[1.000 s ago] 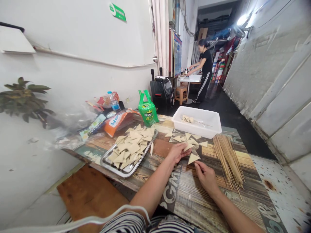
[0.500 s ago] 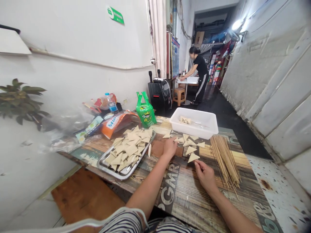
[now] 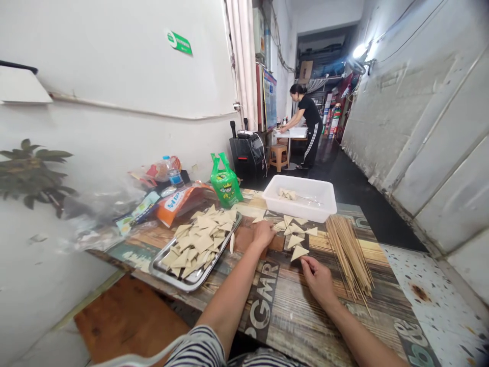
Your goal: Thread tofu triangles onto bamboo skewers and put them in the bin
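Wood-patterned table (image 3: 292, 308): right hand (image 3: 320, 280) pinching pale triangle (image 3: 299, 253) at corner; left hand (image 3: 263, 233) beside loose triangles (image 3: 294, 230), finger closure unclear.

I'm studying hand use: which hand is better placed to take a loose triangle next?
Likely the left hand: it reaches beside the loose triangles, while the right hand is pinched at the front triangle.

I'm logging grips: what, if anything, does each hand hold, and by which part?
Right hand: at a pale triangle, near edge, exact hold unclear. Left hand: by other triangles; any hold cannot be told.
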`<state>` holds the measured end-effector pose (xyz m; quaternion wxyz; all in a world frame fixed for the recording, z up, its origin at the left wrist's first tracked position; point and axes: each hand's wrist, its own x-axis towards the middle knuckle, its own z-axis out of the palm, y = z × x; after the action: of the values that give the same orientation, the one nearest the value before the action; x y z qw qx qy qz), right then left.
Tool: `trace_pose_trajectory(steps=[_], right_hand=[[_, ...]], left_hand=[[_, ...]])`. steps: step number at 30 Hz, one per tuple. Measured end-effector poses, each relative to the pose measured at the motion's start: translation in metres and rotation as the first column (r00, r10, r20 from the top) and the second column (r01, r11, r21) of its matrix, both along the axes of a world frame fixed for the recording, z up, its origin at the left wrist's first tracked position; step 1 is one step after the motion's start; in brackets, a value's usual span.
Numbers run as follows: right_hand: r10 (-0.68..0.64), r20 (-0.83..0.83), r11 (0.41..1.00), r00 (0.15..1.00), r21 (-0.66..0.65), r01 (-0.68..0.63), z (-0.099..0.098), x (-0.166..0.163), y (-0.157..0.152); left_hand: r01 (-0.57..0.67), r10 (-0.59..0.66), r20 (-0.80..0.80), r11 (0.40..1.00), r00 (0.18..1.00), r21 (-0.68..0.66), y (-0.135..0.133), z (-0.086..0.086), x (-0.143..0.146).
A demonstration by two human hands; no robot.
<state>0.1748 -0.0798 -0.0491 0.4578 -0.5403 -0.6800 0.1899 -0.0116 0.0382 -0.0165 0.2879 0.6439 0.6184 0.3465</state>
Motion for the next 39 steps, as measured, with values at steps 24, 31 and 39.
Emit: trace_pose_trajectory(steps=[24,31,39], right_hand=[[0.182,0.061,0.982,0.981,-0.072,-0.177,0.004,-0.001,-0.010],[0.169,0.064,0.983,0.983,-0.078,-0.164,0.001,-0.001,-0.009],[0.174,0.061,0.982,0.983,-0.079,-0.169,-0.001,-0.001,-0.008]], left_hand=[[0.162,0.297,0.933,0.930,0.201,-0.331,-0.010,0.000,-0.013],[0.125,0.330,0.922,0.925,0.204,-0.358,-0.011,0.000,-0.011],[0.137,0.322,0.923,0.925,0.213,-0.354,-0.014,0.005,-0.007]])
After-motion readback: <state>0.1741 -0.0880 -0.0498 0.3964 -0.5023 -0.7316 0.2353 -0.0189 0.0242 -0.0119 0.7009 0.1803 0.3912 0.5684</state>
